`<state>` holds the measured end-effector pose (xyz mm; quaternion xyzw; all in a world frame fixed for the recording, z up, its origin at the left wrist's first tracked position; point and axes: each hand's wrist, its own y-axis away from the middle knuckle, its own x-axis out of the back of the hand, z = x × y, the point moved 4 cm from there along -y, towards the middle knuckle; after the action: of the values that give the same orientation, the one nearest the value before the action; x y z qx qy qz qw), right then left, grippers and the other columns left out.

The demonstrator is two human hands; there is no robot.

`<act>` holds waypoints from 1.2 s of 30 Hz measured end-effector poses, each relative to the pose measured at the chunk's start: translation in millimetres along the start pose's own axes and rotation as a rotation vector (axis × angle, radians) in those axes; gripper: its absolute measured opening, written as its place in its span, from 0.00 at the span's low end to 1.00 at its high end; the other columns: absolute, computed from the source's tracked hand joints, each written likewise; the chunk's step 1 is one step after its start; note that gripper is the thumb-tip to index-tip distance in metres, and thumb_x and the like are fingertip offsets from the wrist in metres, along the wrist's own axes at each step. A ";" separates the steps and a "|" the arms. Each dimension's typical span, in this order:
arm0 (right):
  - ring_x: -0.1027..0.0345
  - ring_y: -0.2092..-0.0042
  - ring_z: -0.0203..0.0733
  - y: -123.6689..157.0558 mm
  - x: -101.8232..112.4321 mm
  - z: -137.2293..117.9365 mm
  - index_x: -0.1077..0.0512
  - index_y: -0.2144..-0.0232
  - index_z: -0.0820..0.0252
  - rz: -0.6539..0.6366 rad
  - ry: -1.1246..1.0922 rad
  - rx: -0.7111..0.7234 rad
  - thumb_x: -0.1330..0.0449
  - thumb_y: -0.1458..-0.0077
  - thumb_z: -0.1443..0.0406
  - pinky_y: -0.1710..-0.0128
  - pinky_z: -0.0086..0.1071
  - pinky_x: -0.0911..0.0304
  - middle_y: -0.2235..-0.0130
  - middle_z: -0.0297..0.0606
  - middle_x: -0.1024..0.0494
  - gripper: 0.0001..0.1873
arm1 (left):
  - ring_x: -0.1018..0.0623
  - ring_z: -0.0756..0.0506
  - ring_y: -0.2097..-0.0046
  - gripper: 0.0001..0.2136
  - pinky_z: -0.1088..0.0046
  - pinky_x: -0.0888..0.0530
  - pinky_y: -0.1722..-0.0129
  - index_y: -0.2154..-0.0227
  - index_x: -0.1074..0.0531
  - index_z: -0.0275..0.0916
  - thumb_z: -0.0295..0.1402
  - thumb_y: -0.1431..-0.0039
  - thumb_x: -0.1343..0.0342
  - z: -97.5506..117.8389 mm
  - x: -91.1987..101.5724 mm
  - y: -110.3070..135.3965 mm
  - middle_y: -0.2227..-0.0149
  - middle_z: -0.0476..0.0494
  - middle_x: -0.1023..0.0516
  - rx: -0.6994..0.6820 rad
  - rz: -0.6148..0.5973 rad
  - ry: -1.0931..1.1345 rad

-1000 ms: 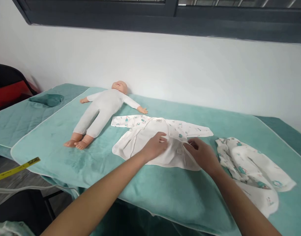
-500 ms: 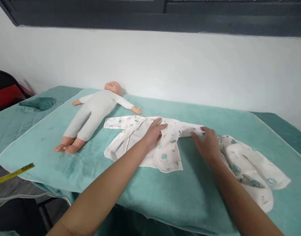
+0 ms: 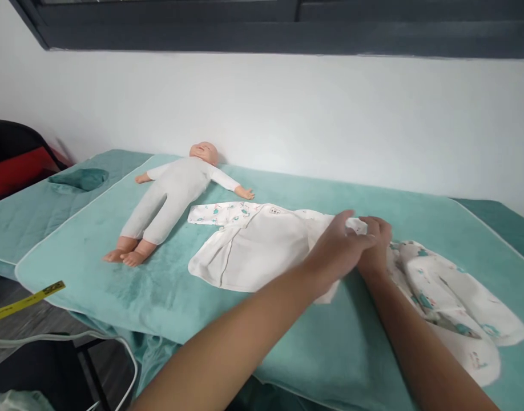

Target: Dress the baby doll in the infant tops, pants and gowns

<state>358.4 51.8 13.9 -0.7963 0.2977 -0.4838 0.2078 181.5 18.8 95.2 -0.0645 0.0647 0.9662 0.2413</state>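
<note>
Together, the left hand [image 3: 339,251] and right hand [image 3: 375,245] meet at one cuff of the white baby shirt [image 3: 266,245]; their exact grip I cannot tell. Beneath the shirt, a green mat [image 3: 394,197]; left of it, a doll [image 3: 180,180]; right, patterned clothing [image 3: 463,297].

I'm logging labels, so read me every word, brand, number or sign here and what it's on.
No text is legible.
Yellow strip: dark marks, too blurred to read.
Shirt: neck marking, too small to read.
Folded garment: tiny marks low down, too small to tell whether they're letters.
</note>
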 end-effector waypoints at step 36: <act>0.28 0.54 0.43 -1.6 -125.9 -224.7 0.30 0.60 0.57 -0.719 -0.582 -0.247 0.43 0.44 0.61 0.52 0.39 0.33 0.54 0.41 0.22 0.10 | 0.24 0.40 0.54 0.15 0.60 0.27 0.54 0.53 0.32 0.34 0.30 0.43 0.49 -37.6 247.7 92.9 0.55 0.36 0.26 0.051 0.792 -0.702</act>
<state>113.3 128.3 33.5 -0.9700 -0.0118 -0.2429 0.0058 -75.9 45.1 28.4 0.2982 0.0228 0.9448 -0.1338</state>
